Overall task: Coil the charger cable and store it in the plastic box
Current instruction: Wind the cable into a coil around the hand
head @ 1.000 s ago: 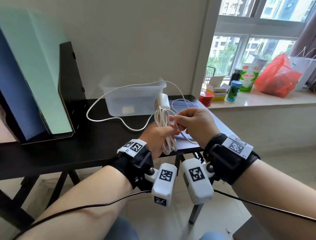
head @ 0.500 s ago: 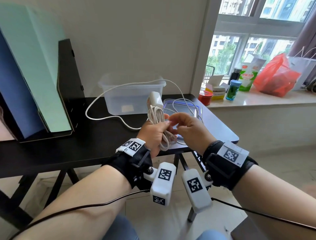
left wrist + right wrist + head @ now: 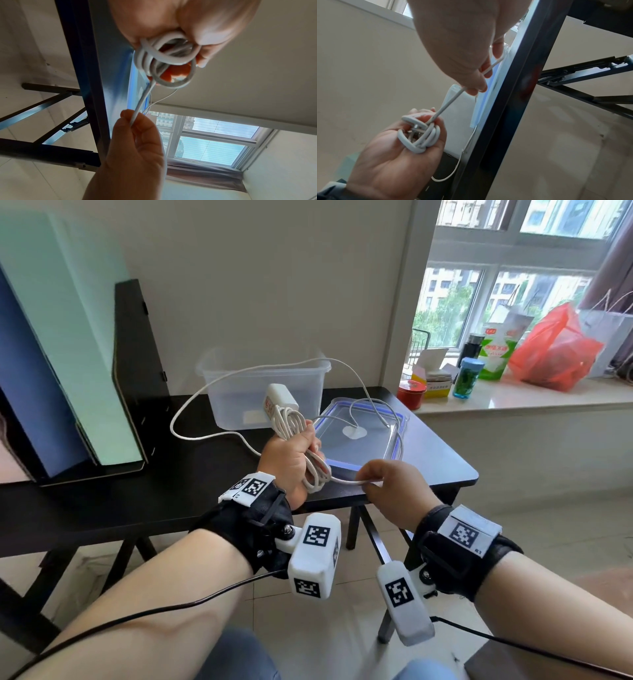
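Observation:
My left hand grips a bundle of white cable loops with the white charger block sticking up above the fist. The loops bulge from the fist in the left wrist view and the coil lies across the palm in the right wrist view. My right hand pinches one strand running out of the bundle, near the table's front edge. The loose cable arcs over the clear plastic box at the back of the table, and its end lies on the lid.
The box's blue-rimmed lid lies flat on the black table, right of the box. A black stand with a green and blue panel occupies the left. Bottles, a red tin and a red bag crowd the windowsill.
My right hand has drawn away from the left, down and rightward, pulling a strand taut. The left hand with the bundle shifted slightly left and back over the table.

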`<action>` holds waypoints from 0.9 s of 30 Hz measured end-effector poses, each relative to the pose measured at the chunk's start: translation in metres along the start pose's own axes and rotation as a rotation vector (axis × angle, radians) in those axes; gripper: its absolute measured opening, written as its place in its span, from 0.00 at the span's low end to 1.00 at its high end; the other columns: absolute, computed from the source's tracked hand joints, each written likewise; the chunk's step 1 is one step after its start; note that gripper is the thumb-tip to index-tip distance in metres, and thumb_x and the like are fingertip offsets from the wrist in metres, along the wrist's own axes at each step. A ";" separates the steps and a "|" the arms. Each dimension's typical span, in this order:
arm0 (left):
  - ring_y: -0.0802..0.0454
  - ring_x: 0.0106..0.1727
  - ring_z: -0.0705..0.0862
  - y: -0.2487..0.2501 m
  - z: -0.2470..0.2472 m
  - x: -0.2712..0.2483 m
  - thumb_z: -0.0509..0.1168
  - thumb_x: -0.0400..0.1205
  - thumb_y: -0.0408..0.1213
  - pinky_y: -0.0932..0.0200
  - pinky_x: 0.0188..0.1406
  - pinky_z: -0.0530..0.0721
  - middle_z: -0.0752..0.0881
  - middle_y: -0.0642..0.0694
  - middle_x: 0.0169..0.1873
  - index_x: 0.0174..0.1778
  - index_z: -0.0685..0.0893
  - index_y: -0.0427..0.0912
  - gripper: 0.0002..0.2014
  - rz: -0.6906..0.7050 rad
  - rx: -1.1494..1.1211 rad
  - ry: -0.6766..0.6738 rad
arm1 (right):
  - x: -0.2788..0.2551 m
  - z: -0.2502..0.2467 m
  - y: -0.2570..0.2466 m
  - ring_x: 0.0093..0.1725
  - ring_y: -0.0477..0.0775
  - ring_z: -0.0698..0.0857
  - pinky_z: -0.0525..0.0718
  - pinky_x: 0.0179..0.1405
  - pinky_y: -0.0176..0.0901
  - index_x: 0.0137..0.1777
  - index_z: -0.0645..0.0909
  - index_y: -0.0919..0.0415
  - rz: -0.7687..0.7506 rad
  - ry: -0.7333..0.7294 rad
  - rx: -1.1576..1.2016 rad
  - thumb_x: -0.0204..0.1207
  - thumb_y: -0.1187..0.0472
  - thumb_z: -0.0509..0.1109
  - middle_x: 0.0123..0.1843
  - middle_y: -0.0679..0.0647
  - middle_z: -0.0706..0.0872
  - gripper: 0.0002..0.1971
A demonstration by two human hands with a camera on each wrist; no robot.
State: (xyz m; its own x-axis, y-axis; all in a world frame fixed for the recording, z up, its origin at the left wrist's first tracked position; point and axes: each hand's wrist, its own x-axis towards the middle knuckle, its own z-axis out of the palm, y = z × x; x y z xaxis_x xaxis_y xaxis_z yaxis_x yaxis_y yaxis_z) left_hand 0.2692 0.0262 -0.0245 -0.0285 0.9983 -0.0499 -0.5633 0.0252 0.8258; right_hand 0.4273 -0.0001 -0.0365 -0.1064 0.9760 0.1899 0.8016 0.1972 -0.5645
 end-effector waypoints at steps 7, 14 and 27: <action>0.58 0.13 0.65 0.009 -0.004 -0.006 0.57 0.84 0.36 0.68 0.18 0.68 0.71 0.52 0.16 0.39 0.75 0.42 0.09 -0.065 -0.071 -0.029 | -0.002 0.004 0.007 0.49 0.52 0.76 0.73 0.51 0.40 0.43 0.84 0.55 -0.150 0.172 -0.109 0.73 0.63 0.67 0.45 0.50 0.85 0.05; 0.59 0.13 0.63 0.009 -0.007 -0.009 0.58 0.84 0.35 0.69 0.19 0.67 0.72 0.52 0.17 0.39 0.75 0.42 0.07 -0.104 -0.067 -0.010 | -0.006 -0.001 0.017 0.50 0.59 0.80 0.77 0.51 0.45 0.49 0.79 0.61 0.015 0.191 -0.161 0.74 0.65 0.63 0.50 0.56 0.82 0.06; 0.56 0.15 0.64 0.000 -0.010 -0.016 0.71 0.74 0.43 0.66 0.15 0.67 0.67 0.46 0.29 0.40 0.72 0.42 0.14 -0.079 0.167 -0.162 | 0.006 -0.020 -0.018 0.41 0.51 0.82 0.80 0.49 0.42 0.47 0.81 0.55 -0.083 0.233 0.075 0.70 0.60 0.73 0.42 0.49 0.88 0.06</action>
State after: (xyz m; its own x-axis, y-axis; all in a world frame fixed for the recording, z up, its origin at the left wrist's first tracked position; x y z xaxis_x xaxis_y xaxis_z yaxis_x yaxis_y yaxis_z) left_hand 0.2610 0.0101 -0.0296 0.1505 0.9878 -0.0388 -0.4140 0.0986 0.9049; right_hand 0.4242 0.0001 -0.0094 -0.0250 0.9103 0.4132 0.7487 0.2910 -0.5956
